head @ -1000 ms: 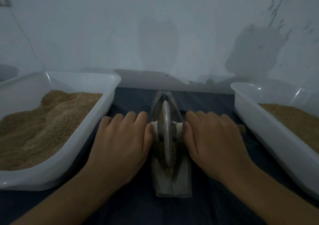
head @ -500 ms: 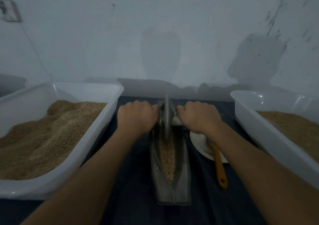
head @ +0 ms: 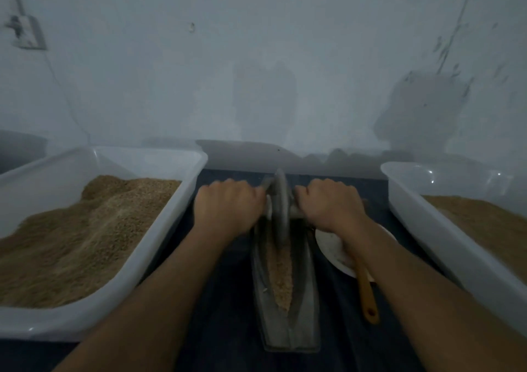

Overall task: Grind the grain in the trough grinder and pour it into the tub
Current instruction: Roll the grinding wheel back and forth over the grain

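A metal trough grinder (head: 306, 309) lies lengthwise on the dark cloth in the middle, with tan grain (head: 281, 274) along its groove. Its grey grinding wheel (head: 280, 209) stands upright at the trough's far end. My left hand (head: 228, 205) grips the axle handle on the wheel's left side. My right hand (head: 328, 203) grips the handle on the right side. Both handles are mostly hidden under my curled fingers. A white tub (head: 176, 200) heaped with grain stands at the left. Another white tub (head: 427, 229) with grain stands at the right.
A small white dish (head: 333, 252) with a yellow-handled spoon (head: 368, 297) sits between the trough and the right tub, partly under my right forearm. A pale wall rises just behind the table. A wall socket (head: 27, 34) is at the upper left.
Both hands pushed the wheel from the middle of the trough to its far end, uncovering the grain, the dish and the spoon. In the last half second the wheel barely shifted.
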Demonstrator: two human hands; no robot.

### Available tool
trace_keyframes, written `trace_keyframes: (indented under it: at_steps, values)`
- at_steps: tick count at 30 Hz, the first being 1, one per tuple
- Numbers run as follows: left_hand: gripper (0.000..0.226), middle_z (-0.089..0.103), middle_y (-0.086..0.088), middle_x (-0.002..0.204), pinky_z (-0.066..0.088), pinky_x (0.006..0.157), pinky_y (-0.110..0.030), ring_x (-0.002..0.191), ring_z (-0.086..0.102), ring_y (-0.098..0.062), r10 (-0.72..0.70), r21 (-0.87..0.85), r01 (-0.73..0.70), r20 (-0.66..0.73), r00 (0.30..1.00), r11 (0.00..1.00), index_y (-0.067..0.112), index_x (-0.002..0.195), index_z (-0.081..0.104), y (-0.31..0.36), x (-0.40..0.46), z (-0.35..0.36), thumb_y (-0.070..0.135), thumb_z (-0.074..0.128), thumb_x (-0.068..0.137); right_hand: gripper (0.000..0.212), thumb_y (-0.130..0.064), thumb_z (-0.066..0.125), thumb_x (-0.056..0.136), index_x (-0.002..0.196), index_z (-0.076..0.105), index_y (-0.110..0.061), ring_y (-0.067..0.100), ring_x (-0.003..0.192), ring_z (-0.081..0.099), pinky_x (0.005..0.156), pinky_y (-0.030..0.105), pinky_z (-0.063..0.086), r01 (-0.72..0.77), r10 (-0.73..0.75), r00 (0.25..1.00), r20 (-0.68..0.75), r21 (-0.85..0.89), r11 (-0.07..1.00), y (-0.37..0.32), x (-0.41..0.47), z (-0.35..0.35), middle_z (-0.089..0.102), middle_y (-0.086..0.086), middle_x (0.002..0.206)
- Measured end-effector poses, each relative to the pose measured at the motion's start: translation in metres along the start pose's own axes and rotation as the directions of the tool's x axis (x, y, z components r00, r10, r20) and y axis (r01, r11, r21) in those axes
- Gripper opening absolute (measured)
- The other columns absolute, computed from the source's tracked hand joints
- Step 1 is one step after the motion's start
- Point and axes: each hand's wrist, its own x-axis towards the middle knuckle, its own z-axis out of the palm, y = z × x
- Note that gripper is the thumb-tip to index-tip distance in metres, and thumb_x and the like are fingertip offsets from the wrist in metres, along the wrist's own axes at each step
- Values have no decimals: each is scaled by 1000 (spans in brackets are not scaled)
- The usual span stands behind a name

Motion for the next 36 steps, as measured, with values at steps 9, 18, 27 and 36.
trace_keyframes:
  at_steps: [9,18,27,36]
  values:
    - [46,52,7,92,30,62,-35,73,47,-17,56,-127,-69,-108,993,989,28,95,38,-3,-63,-9,37,-7,101,37,-34,34,100,64,36,-24,14,46,36,51,30,27,124,-137,930,-340,-61,990,-16,-78,-8,35,-9,55]
    - [38,57,2,87,43,59,-32,68,55,-24,28,-135,-47,-143,989,990,23,95,45,1,-55,-1,34,10,103,29,-23,36,95,68,46,-16,24,54,44,53,33,38,168,-164,943,-291,-10,986,-14,-42,-3,40,-3,60]
    - [22,48,1,81,41,65,-35,71,51,-25,2,-85,-11,-109,994,996,20,85,40,3,-14,1,27,29,103,31,-31,28,103,80,45,-19,19,67,40,62,36,30,39,-44,990,-131,-43,998,-12,-38,-7,39,-5,73]
    - [31,43,10,70,38,64,-39,59,41,-17,-45,-277,-29,-255,966,961,31,82,38,2,-86,-13,39,19,105,39,-38,25,103,68,38,-27,12,46,32,51,33,27,132,-118,888,-445,1,991,-18,-116,-9,37,-10,56]
